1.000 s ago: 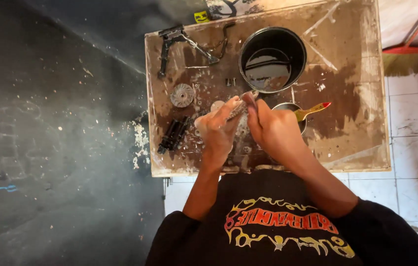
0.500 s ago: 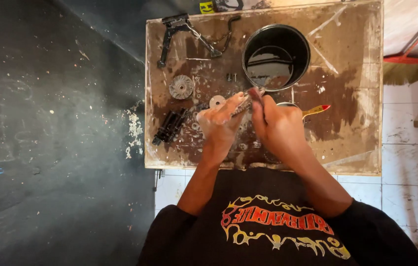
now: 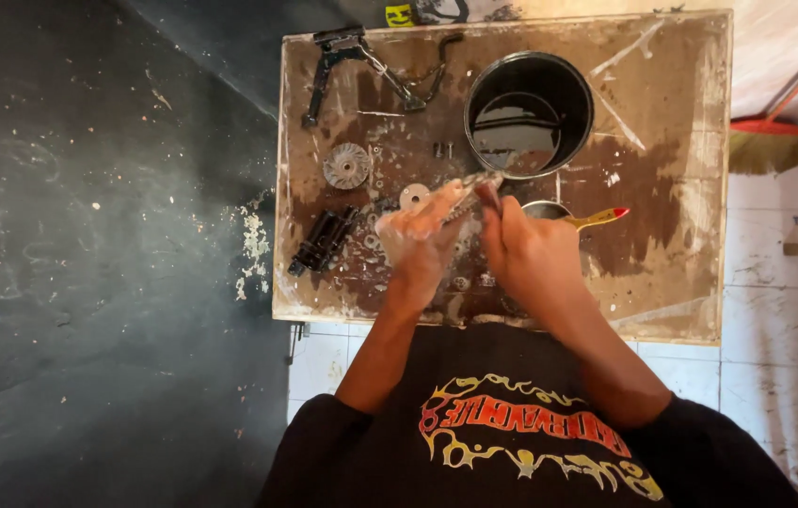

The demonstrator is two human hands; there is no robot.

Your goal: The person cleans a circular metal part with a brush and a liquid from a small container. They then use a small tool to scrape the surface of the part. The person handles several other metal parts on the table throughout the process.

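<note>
Hands barely shifted, left hand (image 3: 418, 235) and right hand (image 3: 529, 252) together, gripping metal part (image 3: 470, 188).

Both forearms extend forward; left hand (image 3: 415, 238) and right hand (image 3: 526, 254) are closed, fingertips meeting at centre.

Black short-sleeved t-shirt (image 3: 512, 452), flame-style lettering printed across the chest in red, orange and yellow, sleeves ending above the elbows, forearms bare, left hand (image 3: 418, 240) and right hand (image 3: 531, 254) ungloved, wet-looking, no watch or rings visible
</note>
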